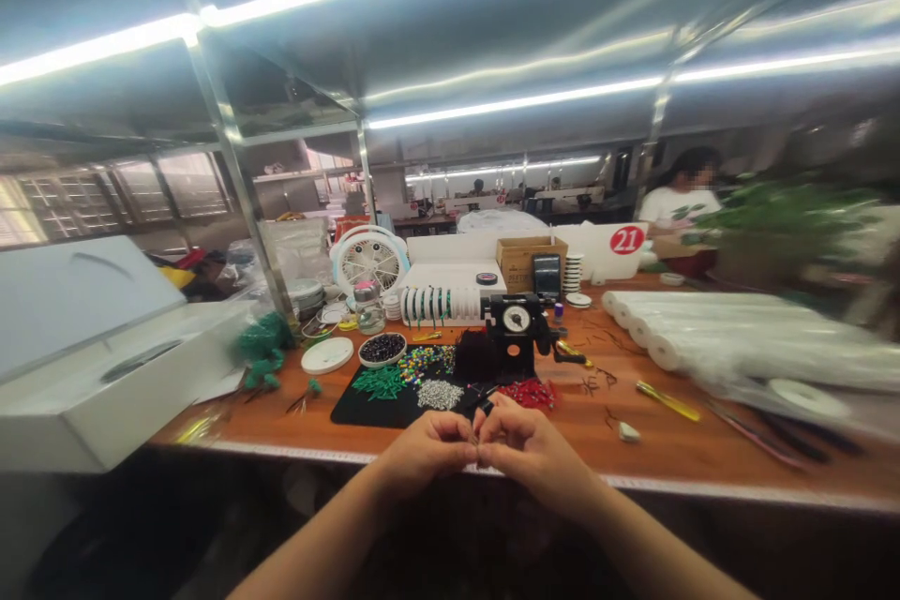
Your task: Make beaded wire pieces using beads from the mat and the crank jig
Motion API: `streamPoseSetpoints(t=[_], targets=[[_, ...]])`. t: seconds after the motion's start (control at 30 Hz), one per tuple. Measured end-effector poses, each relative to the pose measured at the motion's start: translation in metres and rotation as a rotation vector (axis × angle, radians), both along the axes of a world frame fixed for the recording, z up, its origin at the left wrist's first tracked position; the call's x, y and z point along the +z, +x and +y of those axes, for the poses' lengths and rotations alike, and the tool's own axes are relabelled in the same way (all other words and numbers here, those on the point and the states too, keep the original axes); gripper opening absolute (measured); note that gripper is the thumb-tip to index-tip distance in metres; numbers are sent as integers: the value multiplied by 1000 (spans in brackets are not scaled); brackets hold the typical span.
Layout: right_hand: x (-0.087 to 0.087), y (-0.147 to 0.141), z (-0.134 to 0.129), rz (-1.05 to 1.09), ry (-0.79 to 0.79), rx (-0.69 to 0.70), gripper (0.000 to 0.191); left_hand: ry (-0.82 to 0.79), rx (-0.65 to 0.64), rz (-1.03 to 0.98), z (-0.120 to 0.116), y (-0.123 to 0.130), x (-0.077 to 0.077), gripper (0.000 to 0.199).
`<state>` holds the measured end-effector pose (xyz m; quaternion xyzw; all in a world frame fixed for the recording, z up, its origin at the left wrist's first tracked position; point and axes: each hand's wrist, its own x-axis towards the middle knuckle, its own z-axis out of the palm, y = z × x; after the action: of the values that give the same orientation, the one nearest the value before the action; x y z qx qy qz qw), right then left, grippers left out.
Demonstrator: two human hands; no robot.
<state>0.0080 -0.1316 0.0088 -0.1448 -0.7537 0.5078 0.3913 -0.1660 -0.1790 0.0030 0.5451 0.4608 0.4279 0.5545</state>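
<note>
My left hand [428,450] and my right hand [524,445] meet at the front edge of the wooden table, fingertips pinched together. Whatever sits between the fingers is too small to make out. Just beyond them is a black mat [366,408] bearing small piles: silvery beads [440,395], green tube-shaped pieces [380,382], mixed coloured beads [417,363] and red pieces [529,393]. A white dish of dark beads [382,349] stands at the mat's far left. Behind the mat is a black device with a round dial [517,319].
Spools [440,304], a jar [368,307], a fan [369,262] and a cardboard box [531,262] line the back. White wrapped rolls [745,337] and a yellow-handled tool [667,400] lie right. A white box [105,384] stands left. A person [681,206] sits at the far right.
</note>
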Motion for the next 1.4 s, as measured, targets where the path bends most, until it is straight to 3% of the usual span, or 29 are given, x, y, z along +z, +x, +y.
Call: streamPoseSetpoints(t=[0.3,0.5,0.77,0.9,1.03,1.13,1.2,1.3,1.4], targets=[[1,2,0,-133,-18,47,15,88,-97,124,-6,2,20,22],[5,7,-1,-174,-11,73,13,142,-175,241,-11,7,31,27],[20,17,-12,-237,57,96,15,179,-193,255,-26,14,41,21],[21,21,-17,-161,162,14,11,220,-71,216,-36,16,40,12],[12,20,-18,-193,149,51,18,212,169,33,-40,22,28,12],[2,13,-22,-132,23,-42,18,139,393,-237,-39,32,14,15],[-5,7,-26,-46,-87,-117,22,62,473,-429,-38,41,5,18],[-14,0,-31,59,-256,-149,26,19,503,-557,-37,51,-4,20],[-20,-3,-32,108,-393,-151,28,60,495,-549,-37,56,-7,18]])
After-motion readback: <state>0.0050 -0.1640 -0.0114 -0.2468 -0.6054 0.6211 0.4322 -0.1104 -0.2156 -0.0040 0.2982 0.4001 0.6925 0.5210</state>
